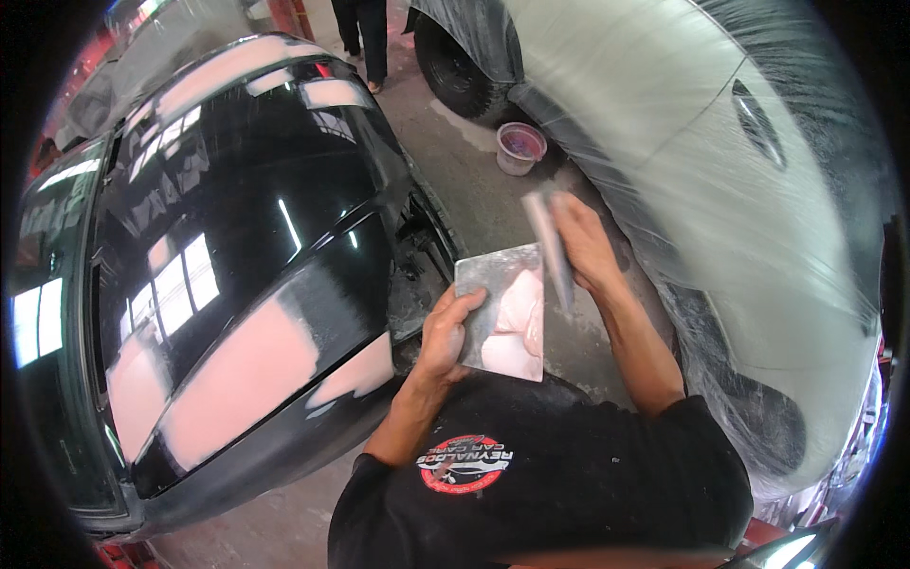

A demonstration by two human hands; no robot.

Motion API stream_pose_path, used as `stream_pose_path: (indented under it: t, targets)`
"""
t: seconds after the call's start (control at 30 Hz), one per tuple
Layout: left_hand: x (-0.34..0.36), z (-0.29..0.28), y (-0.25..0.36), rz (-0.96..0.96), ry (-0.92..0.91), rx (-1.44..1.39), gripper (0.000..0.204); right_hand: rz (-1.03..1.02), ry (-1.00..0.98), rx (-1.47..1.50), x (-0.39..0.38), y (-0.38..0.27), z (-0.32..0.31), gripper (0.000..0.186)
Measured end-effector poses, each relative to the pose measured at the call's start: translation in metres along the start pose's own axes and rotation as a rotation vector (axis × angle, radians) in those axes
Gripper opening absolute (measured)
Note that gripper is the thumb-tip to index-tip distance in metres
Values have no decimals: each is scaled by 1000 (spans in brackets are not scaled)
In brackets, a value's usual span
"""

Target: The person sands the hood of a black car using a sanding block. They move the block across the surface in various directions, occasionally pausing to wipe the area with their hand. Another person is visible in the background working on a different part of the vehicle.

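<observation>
My left hand (442, 337) grips the left side of a square grey metal plate (479, 330), its thumb on the top face. Pink paste (512, 351) lies in smooth mounds over the plate's right half. Just right of the plate, my right hand (580, 239) grips a flat spreader (548, 248), held raised and tilted near the plate's edge; the spreader is blurred.
A black car body (232, 161) with pink filler patches stands on the left. A plastic-covered light car (749, 237) lines the right. A bucket (520, 149) with pinkish contents sits on the concrete floor (436, 171). Another person's legs (365, 38) show at the top.
</observation>
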State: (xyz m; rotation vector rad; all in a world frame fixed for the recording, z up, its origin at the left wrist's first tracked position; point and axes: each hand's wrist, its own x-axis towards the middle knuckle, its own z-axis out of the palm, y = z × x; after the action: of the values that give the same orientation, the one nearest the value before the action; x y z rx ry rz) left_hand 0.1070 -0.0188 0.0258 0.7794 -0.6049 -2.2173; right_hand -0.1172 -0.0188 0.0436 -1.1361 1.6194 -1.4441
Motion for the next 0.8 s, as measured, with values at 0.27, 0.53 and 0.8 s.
stream_pose_path:
  t: [0.27,0.53,0.8]
  targets:
    - [62,16,20,327,157,-177,35,-152,-324,-869,87,40,-53,40]
    - [202,51,-9,560,507,-197,34,19,-303,74,194,65,-126,29]
    - [317,88,-2,360,393,-270,32,-1135,-703,-399,236,61,-153,51]
